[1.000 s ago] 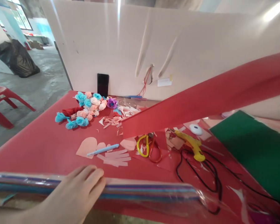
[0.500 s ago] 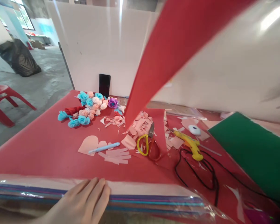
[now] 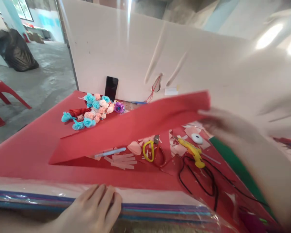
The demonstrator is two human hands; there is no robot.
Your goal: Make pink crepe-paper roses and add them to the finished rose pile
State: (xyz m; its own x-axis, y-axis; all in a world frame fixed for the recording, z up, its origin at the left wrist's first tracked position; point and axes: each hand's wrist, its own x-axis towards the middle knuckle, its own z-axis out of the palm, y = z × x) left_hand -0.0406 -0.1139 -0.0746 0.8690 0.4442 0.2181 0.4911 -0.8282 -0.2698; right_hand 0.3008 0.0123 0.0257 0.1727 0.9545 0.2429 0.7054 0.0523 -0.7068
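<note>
A folded red sheet (image 3: 135, 124) slants over the red-covered table, its left end low near the surface. My right hand (image 3: 210, 121), blurred, is closed on the sheet's raised right end. At the front edge my left hand (image 3: 97, 207) lies on the plastic-wrapped stack of coloured sheets (image 3: 165, 207), its fingers bent over the edge and close together. Just in front of the red sheet are a light blue pen (image 3: 110, 152), pink paper strips (image 3: 122, 161) and scissors (image 3: 149, 151) with yellow and red handles.
Paper flowers (image 3: 89, 122) are at the back left, near a phone (image 3: 111, 87) leaning on the white board (image 3: 126, 55). A yellow glue gun (image 3: 195, 153) with black cable, a white round-cornered object (image 3: 197, 138) and green sheet (image 3: 235, 165) lie right. A red chair (image 3: 5, 89) stands left.
The red sheet has come down from upright to a low slant across the table. My right hand has entered view holding its end. My left hand has stayed at the front edge.
</note>
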